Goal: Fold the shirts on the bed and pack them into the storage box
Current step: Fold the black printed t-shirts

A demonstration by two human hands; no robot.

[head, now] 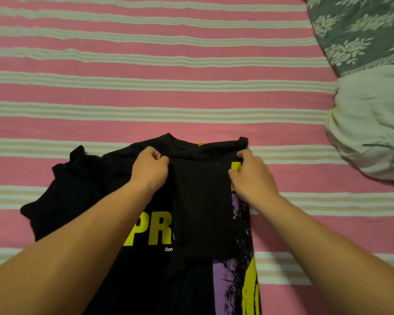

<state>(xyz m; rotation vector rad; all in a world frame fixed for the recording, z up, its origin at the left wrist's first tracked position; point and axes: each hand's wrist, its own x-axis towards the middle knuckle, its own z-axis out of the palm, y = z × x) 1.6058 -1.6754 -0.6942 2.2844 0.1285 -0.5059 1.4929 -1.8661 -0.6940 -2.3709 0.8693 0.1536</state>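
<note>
A black shirt [198, 214] with yellow letters and a purple and yellow print lies on the pink striped bed [146, 96], collar pointing away from me. Its right sleeve is folded inward over the chest. My left hand [149, 170] pinches the folded cloth just below the collar. My right hand [253, 176] grips the shirt's right shoulder edge, fingers curled into the fabric. The shirt's left sleeve [75, 185] lies spread out and crumpled to the left. No storage box is in view.
A grey floral pillow [359, 30] and a pale green pillow [371, 123] lie at the right edge of the bed. Striped sheet stretches beyond the shirt and to its left.
</note>
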